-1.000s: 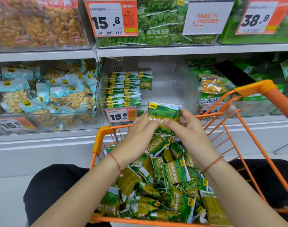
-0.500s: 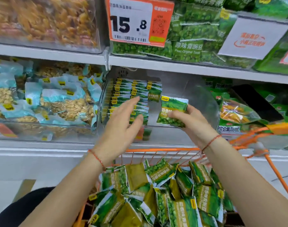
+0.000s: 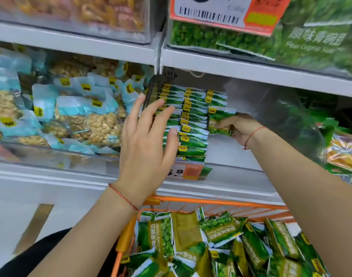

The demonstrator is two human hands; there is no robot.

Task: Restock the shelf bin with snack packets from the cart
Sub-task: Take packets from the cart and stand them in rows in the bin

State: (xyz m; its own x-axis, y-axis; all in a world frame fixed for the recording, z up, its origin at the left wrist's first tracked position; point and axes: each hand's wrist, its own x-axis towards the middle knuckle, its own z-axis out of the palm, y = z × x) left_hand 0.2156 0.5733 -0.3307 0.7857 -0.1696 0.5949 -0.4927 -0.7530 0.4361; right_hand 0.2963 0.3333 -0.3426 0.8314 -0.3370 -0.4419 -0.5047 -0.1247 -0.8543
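Right hand (image 3: 242,126) pinches a green packet (image 3: 221,119) upright inside the clear bin (image 3: 251,156), right of the packet rows (image 3: 186,124). Left hand (image 3: 149,136) spread, fingertips at the rows. Cart (image 3: 221,202) below holds loose packets.

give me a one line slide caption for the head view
Right hand sets a green snack packet into the clear shelf bin beside stacked rows; left hand open in front.

peanut pkts (image 3: 87,124) left bin, orange price tag (image 3: 223,13) above
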